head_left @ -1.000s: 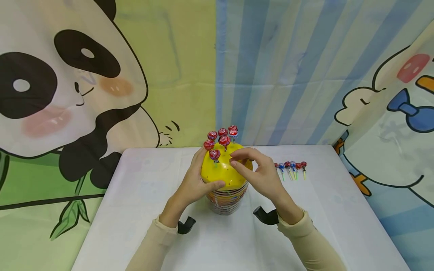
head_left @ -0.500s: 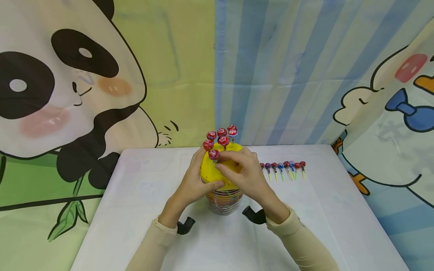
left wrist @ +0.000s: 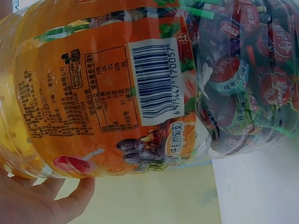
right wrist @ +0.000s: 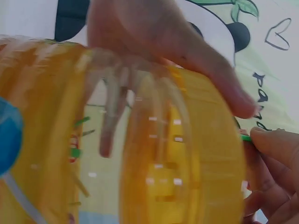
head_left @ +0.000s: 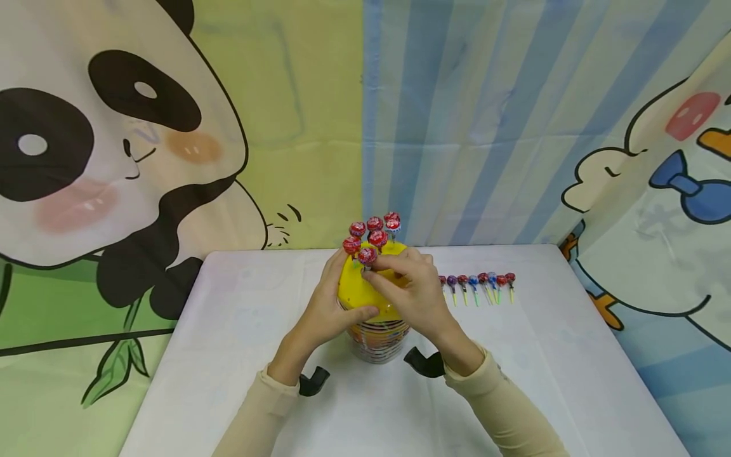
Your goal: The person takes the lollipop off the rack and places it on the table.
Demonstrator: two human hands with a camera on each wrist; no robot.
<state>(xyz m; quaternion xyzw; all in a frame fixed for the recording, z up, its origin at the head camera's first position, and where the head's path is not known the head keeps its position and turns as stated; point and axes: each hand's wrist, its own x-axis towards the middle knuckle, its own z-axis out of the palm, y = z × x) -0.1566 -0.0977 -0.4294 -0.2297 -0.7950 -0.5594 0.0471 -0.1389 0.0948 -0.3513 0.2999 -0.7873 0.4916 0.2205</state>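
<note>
A clear plastic jar [head_left: 377, 349] full of lollipops stands on the table under a yellow lid [head_left: 356, 289] dotted with holes. My left hand [head_left: 325, 308] grips it at the lid, thumb across the near side; in the left wrist view fingers of the left hand [left wrist: 56, 198] lie against the jar's wall. With thumb and index finger my right hand [head_left: 417, 295] pinches a red-wrapped lollipop [head_left: 367, 256] just below its head, over the lid. Its green stick [right wrist: 245, 137] shows at the right hand's fingertips in the right wrist view. Several other red lollipops [head_left: 377, 238] stand upright in the lid's far half.
To the right of the jar, a row of lollipops [head_left: 473, 282] with red, blue and purple heads lies on the white table [head_left: 514, 368]. Behind the table hangs a cloth backdrop [head_left: 457, 127] with cartoon animals.
My right hand has moved left across the lid and taken hold of the front lollipop, whose head has shifted slightly right and up. The left hand has stayed on the jar.
</note>
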